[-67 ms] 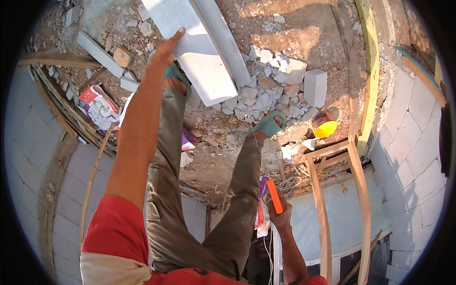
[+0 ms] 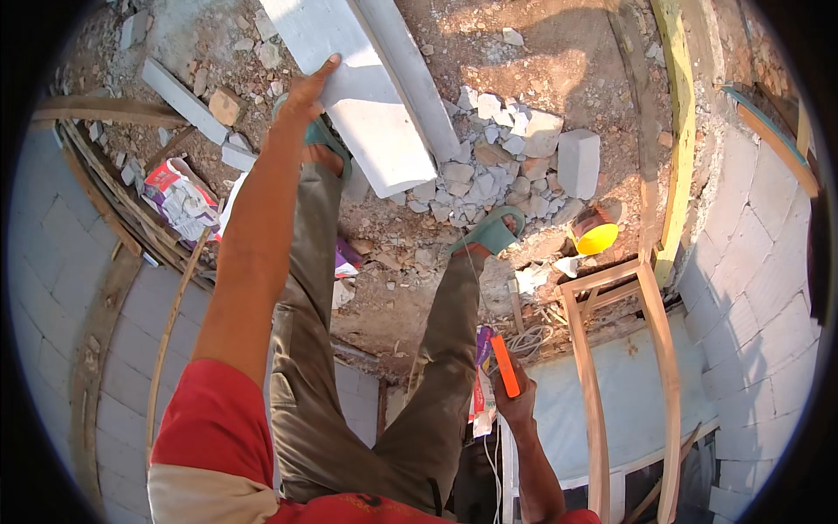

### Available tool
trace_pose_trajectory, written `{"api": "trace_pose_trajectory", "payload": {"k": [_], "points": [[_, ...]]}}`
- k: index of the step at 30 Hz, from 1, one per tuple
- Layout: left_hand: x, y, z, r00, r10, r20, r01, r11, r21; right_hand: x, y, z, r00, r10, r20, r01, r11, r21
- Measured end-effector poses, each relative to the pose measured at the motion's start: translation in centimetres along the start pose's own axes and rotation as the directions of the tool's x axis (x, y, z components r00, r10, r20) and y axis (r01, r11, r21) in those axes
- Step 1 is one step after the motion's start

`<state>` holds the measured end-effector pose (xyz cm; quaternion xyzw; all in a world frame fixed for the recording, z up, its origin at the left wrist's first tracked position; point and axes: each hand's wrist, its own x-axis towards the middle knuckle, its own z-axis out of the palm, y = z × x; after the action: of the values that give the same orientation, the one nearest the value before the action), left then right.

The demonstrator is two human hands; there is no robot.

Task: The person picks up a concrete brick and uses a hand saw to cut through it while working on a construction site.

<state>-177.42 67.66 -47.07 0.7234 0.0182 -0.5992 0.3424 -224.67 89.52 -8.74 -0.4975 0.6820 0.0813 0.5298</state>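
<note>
My left hand reaches far forward and grips the left edge of a long pale grey concrete block; the thumb lies on its top face and the other fingers are mostly hidden. A second long grey block lies along its right side. Closed around an orange bar-shaped thing, my right hand is held low beside my right leg. Only the orange part shows, so its exact kind is unclear. Beyond my right sandal lies a heap of broken grey pieces.
A short grey block stands beside the rubble, with a yellow container nearer. At the right are a wooden frame and a block wall. A torn printed sack and wooden planks lie at the left.
My right hand and the orange thing have shifted down very slightly. The left hand keeps its grip on the concrete block.
</note>
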Motion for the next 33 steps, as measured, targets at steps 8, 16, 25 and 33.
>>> {"api": "trace_pose_trajectory", "payload": {"k": [8, 16, 25, 33], "points": [[0.4, 0.3, -0.8, 0.997, 0.066, -0.034, -0.069, 0.995, -0.072, 1.1, -6.3, -4.4, 1.0, 0.006, -0.017, -0.008, 0.99, -0.141], [-1.9, 1.2, -0.1, 0.998, -0.053, 0.021, 0.055, 0.995, -0.084, 25.4, -19.6, 4.0, 0.912, -0.332, -0.241, 0.372, 0.917, 0.147], [-1.3, 0.7, 0.5, 0.998, 0.046, -0.04, -0.049, 0.996, -0.081, 34.9, -25.3, 7.8, 0.884, -0.397, -0.247, 0.444, 0.879, 0.174], [0.0, 0.2, -0.2, 1.0, -0.007, -0.023, 0.006, 0.999, -0.037, 29.5, -19.9, 7.8, 0.934, -0.341, -0.111, 0.358, 0.899, 0.252]]}}
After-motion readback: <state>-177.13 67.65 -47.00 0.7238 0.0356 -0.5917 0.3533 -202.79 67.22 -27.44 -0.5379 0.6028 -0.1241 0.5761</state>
